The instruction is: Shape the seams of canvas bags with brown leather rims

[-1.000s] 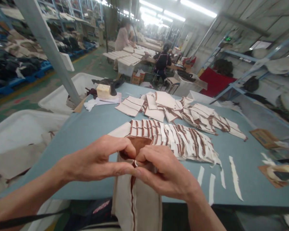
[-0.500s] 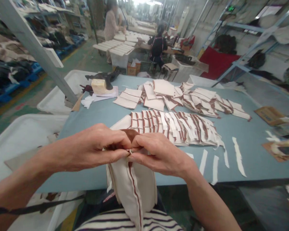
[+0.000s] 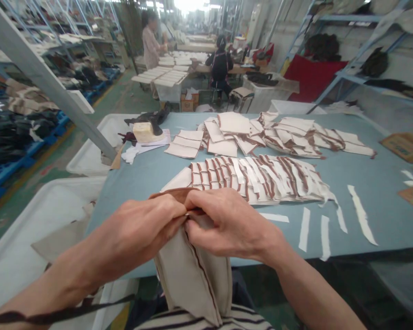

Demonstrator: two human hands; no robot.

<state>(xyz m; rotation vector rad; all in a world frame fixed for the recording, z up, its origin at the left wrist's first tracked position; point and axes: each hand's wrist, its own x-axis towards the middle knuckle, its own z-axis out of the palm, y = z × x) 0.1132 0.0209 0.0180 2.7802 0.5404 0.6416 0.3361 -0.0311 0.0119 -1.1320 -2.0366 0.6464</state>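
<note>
Both hands pinch the top edge of a cream fabric pouch (image 3: 187,270) with a brown inside and a brown-lined seam down its side. My left hand (image 3: 147,224) is closed on the edge at the left of the seam. Close against it, my right hand (image 3: 223,222) is closed on the edge at the right. The pouch hangs down toward the striped shirt. Just beyond my hands, a row of overlapping cream pieces with brown edges (image 3: 213,172) lies on the blue table (image 3: 141,178), with white strips on top of it.
Loose cream pieces (image 3: 234,123) lie heaped at the back of the table. Narrow white strips (image 3: 304,229) lie at the right. A yellowish block (image 3: 143,132) sits back left. White bins (image 3: 55,192) stand left, beside a metal post (image 3: 55,78). Two people work farther off.
The pouch's lower end has swung slightly right, and more of its brown inside shows at the top. My fingers are curled tighter at the seam. The camera view has shifted a little.
</note>
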